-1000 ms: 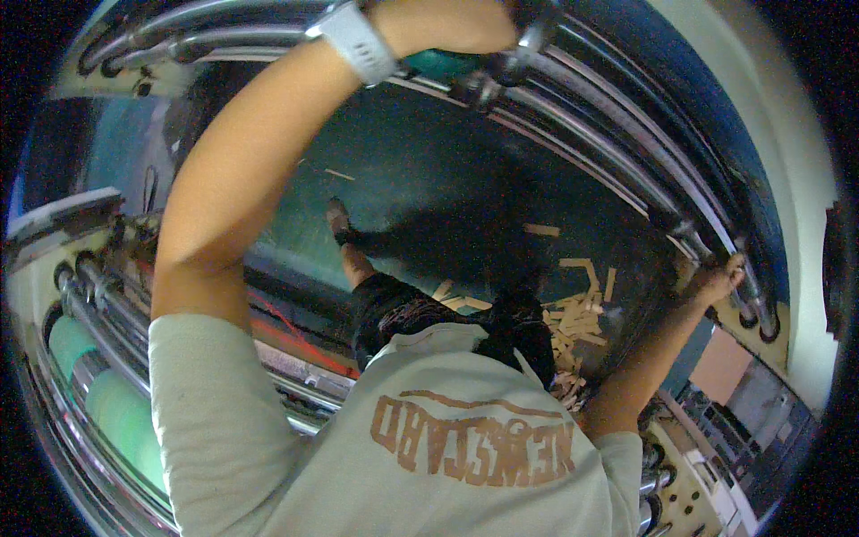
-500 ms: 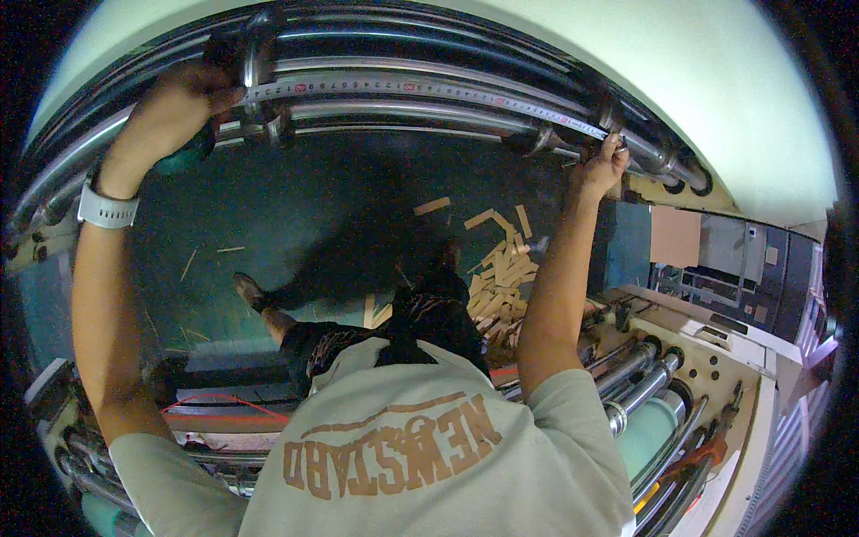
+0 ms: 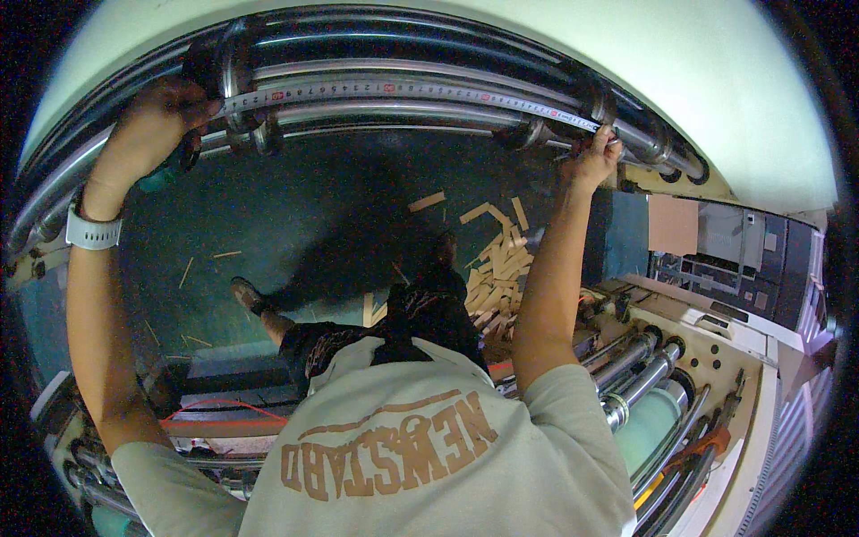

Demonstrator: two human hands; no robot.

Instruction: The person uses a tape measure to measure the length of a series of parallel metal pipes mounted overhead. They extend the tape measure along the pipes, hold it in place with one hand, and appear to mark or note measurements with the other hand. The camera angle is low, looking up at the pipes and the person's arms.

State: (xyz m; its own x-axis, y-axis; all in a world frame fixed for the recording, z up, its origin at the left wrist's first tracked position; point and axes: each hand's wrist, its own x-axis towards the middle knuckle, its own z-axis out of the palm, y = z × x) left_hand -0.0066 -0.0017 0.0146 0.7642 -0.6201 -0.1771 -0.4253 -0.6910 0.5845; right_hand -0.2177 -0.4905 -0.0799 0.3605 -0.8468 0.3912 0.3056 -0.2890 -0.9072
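Observation:
A pale tape measure (image 3: pixel 358 88) is stretched across the shiny metal bars (image 3: pixel 403 115) of a machine. At its left end, my left hand (image 3: pixel 152 134) is closed round it, and a dark green rounded part, likely the case, peeks out below the palm. The other end of the blade is pinched in the fingers of my right hand (image 3: pixel 592 163), beside a metal collar (image 3: pixel 601 98). Another collar (image 3: pixel 236 76) stands just right of my left hand, where the blade passes over it. The blade bows slightly along the bars.
Dark long rollers (image 3: pixel 403 34) run along the far side under a pale machine cover (image 3: pixel 716 80). Wooden or cardboard strips (image 3: pixel 501 268) lie heaped on the dark green floor (image 3: pixel 197 295). Behind me, a second machine carries rollers (image 3: pixel 635 362) and a light green cylinder (image 3: pixel 651 430).
Both hands have shifted a little to the left with the tape measure, my left hand more than my right. The blade stays stretched between them.

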